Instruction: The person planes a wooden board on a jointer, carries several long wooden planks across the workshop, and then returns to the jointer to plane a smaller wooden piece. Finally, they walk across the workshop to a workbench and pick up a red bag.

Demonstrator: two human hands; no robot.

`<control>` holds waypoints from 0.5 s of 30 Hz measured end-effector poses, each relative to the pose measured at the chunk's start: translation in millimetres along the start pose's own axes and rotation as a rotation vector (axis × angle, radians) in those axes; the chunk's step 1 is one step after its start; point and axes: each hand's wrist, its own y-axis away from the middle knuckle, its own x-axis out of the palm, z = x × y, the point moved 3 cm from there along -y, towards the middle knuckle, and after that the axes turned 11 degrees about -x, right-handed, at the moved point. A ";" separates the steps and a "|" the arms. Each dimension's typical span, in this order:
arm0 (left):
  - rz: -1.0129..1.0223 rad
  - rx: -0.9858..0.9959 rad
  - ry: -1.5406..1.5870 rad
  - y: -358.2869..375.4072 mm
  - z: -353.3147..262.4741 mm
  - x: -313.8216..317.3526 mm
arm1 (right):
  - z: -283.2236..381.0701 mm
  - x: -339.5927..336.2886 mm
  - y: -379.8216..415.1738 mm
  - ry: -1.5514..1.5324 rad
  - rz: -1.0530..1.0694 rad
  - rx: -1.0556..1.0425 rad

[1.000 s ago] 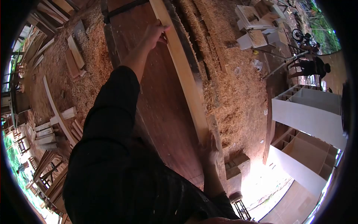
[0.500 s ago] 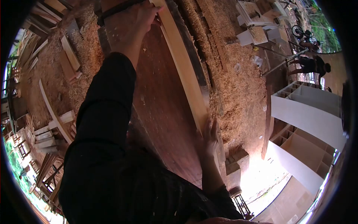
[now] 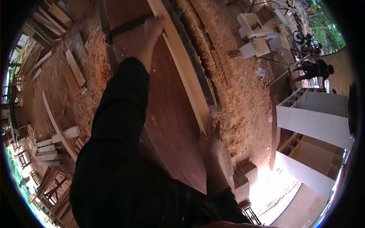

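Note:
A long, pale, planed wooden board (image 3: 186, 76) lies along the right side of a dark reddish-brown workbench top (image 3: 171, 140). My left hand (image 3: 154, 28) is closed on the board's left edge toward the far part of the bench, and its fingertips are partly hidden. At the board's near end, my right hand (image 3: 212, 142) grips it, thumb on one side and fingers on the other. A black strip (image 3: 131, 25) crosses the bench top beside my left hand.
Wood shavings (image 3: 243, 110) cover the ground right of the bench. White cabinets (image 3: 311, 121) stand at the right, with another person (image 3: 313, 70) beyond them. Loose planks (image 3: 74, 68) and a curved wooden strip (image 3: 57, 125) lie at left. Wooden blocks (image 3: 246, 173) sit near my right forearm.
The view has shifted, so the bench and surroundings sit lower in the picture. More of the board's far part shows past my left hand. My right hand stays at the near end.

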 end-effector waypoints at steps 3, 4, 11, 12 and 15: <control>0.149 0.027 0.045 77.0 15.0 3.7 | -6.2 3.7 3.9 0.044 -0.016 -0.025; 0.133 0.114 0.102 112.4 34.7 15.5 | -5.5 2.6 4.0 0.066 -0.030 -0.038; 0.349 0.146 0.539 246.8 80.9 38.9 | -22.7 -7.5 27.8 -0.075 0.122 0.042; 0.394 0.071 0.482 246.6 77.5 36.9 | -49.3 8.6 49.5 -0.086 0.025 -0.002; 0.477 -0.079 0.392 238.5 77.6 31.5 | -105.5 0.3 148.9 0.036 0.004 -0.004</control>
